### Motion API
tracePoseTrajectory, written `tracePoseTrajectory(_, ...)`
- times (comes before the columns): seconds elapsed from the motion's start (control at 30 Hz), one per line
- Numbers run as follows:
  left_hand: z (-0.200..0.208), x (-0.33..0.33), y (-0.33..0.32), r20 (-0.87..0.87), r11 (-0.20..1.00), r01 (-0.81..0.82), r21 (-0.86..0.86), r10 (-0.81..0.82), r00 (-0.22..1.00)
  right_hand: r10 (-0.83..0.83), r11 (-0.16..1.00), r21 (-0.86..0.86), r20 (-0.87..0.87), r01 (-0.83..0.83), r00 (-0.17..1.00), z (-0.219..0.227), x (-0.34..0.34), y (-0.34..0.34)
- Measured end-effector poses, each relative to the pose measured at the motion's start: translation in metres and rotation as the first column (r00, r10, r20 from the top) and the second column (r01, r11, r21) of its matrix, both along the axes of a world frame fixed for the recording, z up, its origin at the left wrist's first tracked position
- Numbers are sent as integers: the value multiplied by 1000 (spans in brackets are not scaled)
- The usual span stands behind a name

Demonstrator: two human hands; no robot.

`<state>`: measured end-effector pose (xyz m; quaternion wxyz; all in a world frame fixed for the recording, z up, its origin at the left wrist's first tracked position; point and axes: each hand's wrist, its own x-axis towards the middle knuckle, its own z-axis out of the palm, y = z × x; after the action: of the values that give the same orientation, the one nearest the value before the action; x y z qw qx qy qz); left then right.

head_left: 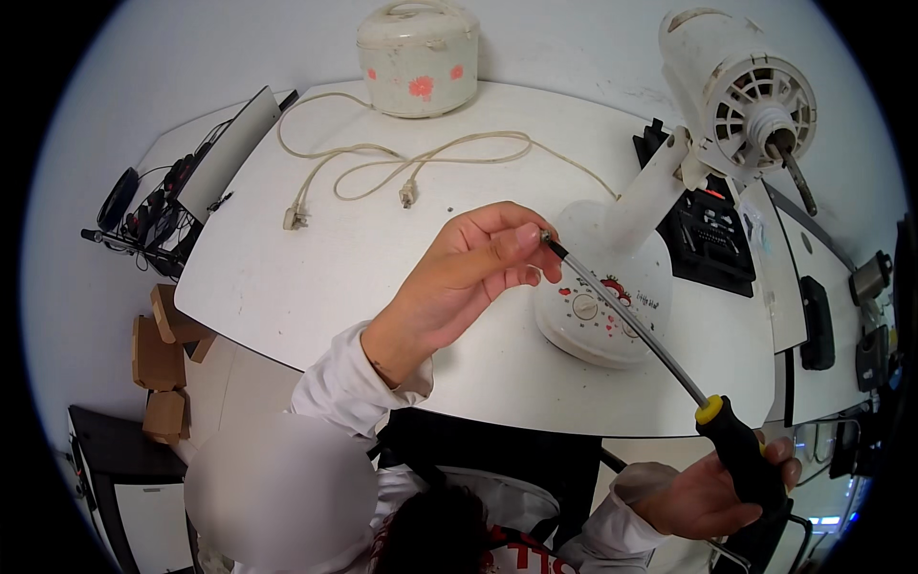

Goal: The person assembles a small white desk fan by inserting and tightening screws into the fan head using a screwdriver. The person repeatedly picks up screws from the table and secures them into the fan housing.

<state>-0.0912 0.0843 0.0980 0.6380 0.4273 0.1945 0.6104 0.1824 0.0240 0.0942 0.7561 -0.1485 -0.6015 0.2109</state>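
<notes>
My right hand [693, 499] is closed around the black and yellow handle of a long screwdriver [636, 323]. Its shaft slants up and to the left, across the view of a white fan base [612, 356] with dials and printed pictures. At the dark tip, my left hand [454, 273] pinches a small metal screw [545, 236] between thumb and forefinger. The fan's motor head [741, 96], with no blades or guard, leans at the upper right, its bare shaft [798, 177] pointing down. A white neck [650, 187] joins it to the base.
On the white table [382, 258], a rice cooker [418, 72] with pink flowers stands at the back. Pale cords with plugs [408, 194] lie before it. A black tool case [712, 239] sits behind the fan. Cardboard boxes [158, 359] are at the left.
</notes>
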Motion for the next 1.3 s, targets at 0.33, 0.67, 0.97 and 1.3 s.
tracePoseTrajectory(0.33, -1, -1, 0, -135, 998, -54, 18, 56, 989, 69, 997, -26, -12, -69, 998, 3, 4, -1)
tracePoseTrajectory(0.67, -3, -1, 1, -114, 999, -32, 7, 33, 993, -61, 996, -71, -61, 56, 996, -1, 3, -2)
tracePoseTrajectory(0.97, -5, 1, 2, -19, 1000, 2, -18, -3, 1000, -95, 993, -81, -184, 81, 978, 4, -11, -4)
tracePoseTrajectory(1.3, -5, 2, 1, -42, 1000, -5, 8, 6, 999, -151, 986, -91, -130, 140, 980, 0, -7, -3)
